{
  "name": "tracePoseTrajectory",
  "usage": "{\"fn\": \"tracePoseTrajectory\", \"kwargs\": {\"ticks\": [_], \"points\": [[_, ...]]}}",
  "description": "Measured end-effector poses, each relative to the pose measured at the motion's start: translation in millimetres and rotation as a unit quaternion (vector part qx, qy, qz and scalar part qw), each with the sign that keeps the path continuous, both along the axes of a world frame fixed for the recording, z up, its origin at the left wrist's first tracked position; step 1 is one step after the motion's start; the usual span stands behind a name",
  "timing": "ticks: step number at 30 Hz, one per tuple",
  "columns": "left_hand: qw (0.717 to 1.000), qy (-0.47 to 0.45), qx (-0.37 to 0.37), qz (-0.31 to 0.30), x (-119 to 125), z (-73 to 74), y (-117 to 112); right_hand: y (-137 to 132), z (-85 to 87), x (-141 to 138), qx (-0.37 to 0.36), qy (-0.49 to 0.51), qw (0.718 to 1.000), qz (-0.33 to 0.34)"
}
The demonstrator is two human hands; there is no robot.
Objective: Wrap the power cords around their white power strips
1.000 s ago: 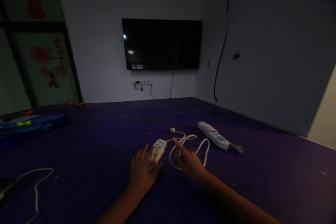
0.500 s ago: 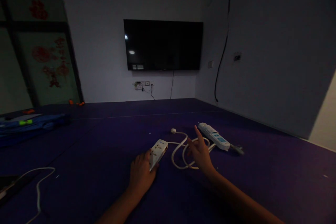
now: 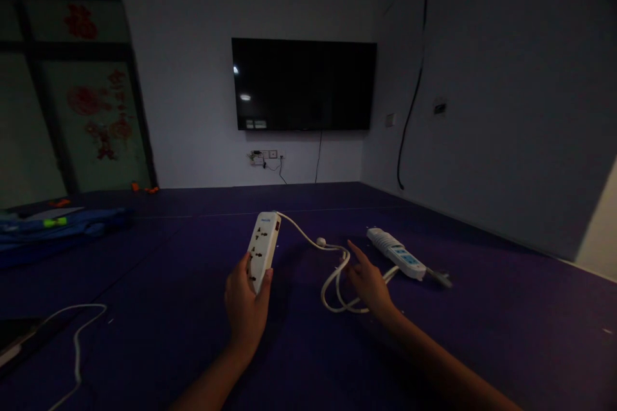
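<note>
My left hand [image 3: 245, 305] is closed round the lower end of a white power strip [image 3: 263, 248] and holds it upright above the purple floor mat [image 3: 193, 334]. Its white cable [image 3: 332, 276] runs from the strip's top down to loose loops on the mat. My right hand [image 3: 369, 282] rests on those loops with the forefinger stretched forward; what the other fingers do is hard to see. Just beyond that hand lies a second white power strip with blue switches [image 3: 396, 253].
A dark television [image 3: 303, 85] hangs on the far wall above a wall socket [image 3: 265, 155]. Blue fabric [image 3: 58, 228] lies at the left, and another white cord [image 3: 77, 334] trails at the lower left. A black cable [image 3: 412, 83] runs down the right wall.
My left hand has lifted the white power strip off the mat and stood it upright. My right hand moved right from beside the strip onto the cable loops.
</note>
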State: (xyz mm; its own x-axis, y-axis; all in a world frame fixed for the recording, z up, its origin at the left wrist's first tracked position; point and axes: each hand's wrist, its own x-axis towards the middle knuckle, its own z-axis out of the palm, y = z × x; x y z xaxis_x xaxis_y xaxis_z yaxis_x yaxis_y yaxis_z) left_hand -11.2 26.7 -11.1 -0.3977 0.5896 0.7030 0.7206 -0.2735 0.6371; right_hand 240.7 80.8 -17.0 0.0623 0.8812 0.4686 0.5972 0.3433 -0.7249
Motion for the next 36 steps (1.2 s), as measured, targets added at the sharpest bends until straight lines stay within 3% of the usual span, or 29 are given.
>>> {"fn": "tracePoseTrajectory", "kwargs": {"ticks": [6, 10, 14, 19, 25, 28, 32, 36], "points": [[0.995, -0.096, 0.025, -0.005, -3, 4.7, -2, -5, -1.8, -5, 0.01, -0.125, 0.992, -0.006], [0.99, -0.127, 0.049, 0.025, -10, 7.1, 0, -6, -2.5, -5, 0.028, -0.147, 0.988, -0.021], [0.987, -0.133, 0.081, 0.039, -16, 10.4, 2, -11, 0.9, -4, 0.097, -0.142, 0.984, -0.051], [0.985, -0.142, 0.081, 0.046, -18, 12.8, 3, -19, 6.1, -6, 0.196, -0.179, 0.963, -0.042], [0.986, -0.151, 0.058, 0.048, -20, 9.3, 7, -21, 9.4, -7, 0.228, -0.266, 0.937, -0.001], [0.985, -0.157, 0.053, 0.042, -23, 6.7, 10, -21, 11.2, -7, 0.22, -0.202, 0.954, -0.016], [0.98, -0.181, 0.059, 0.053, -28, 5.3, 14, -17, 17.1, 0, 0.182, -0.006, 0.981, -0.07], [0.97, -0.219, 0.069, 0.077, -37, 8.0, 17, -4, 21.6, 16, 0.133, 0.221, 0.96, -0.113]]}}
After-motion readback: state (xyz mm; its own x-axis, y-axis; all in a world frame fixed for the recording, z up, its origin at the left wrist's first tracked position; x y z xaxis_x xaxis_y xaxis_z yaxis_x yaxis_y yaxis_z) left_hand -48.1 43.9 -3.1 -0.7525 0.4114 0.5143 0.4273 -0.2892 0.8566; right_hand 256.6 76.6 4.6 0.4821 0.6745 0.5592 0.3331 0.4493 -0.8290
